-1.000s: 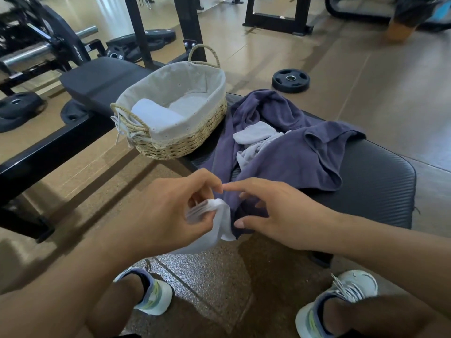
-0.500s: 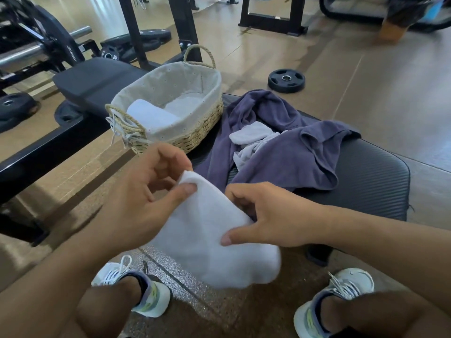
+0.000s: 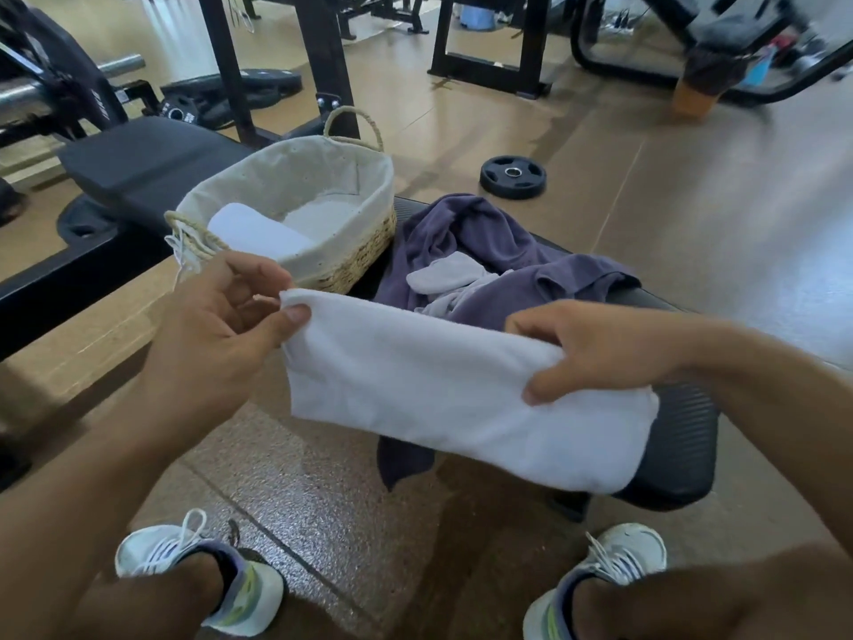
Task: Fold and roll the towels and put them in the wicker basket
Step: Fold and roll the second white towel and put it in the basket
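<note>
Keep the white towel (image 3: 461, 399) taut and its 2 top corners level, so the fold lands square before rolling. It hangs in the air between the knees and the bench (image 3: 683, 436). The left hand (image 3: 217, 325) pinches 1 corner, thumb against curled fingers; the right hand (image 3: 595, 353) clasps the other, knuckles up. Beyond, the wicker basket (image 3: 360, 261) holds 1 white roll (image 3: 258, 233)

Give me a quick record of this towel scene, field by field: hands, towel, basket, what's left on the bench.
left hand: pinches the white towel's corner
right hand: grips its other end
white towel: held spread in the air
basket: on the bench, one folded white towel inside
bench: purple towel and grey towel, both crumpled
</note>
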